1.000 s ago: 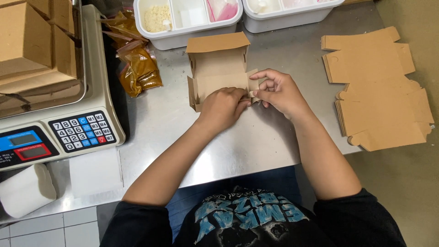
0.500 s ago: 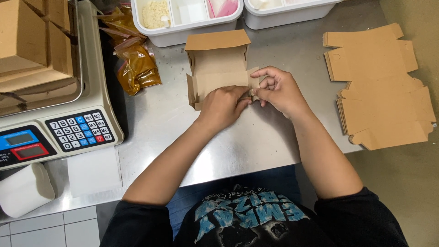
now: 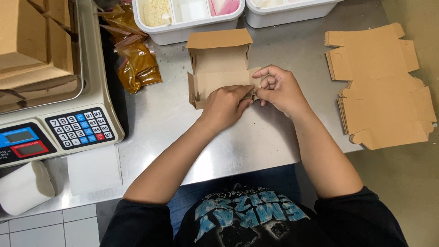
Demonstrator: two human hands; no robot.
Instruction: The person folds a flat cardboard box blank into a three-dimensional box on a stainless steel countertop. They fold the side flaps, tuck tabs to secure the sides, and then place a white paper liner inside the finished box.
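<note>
A small brown cardboard box (image 3: pixel 218 68), lid open, is set on the steel table (image 3: pixel 256 142). Its front right corner flap is pinched by the left hand (image 3: pixel 225 104) and right hand (image 3: pixel 280 89); if pressed unevenly, it could crease or tear.

Single head-worn view, looking steeply down, close over steel counter (image 3: pixel 256 142); wearer's arms enter from bottom.

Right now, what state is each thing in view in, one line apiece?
Small cardboard box: partly folded, lid flap open, standing on the steel table.
Left hand: grip pinching the box's front right corner.
Right hand: grip pinching the same corner.
Flat box blanks: unfolded, stacked.
Weighing scale: loaded with folded boxes.
</note>
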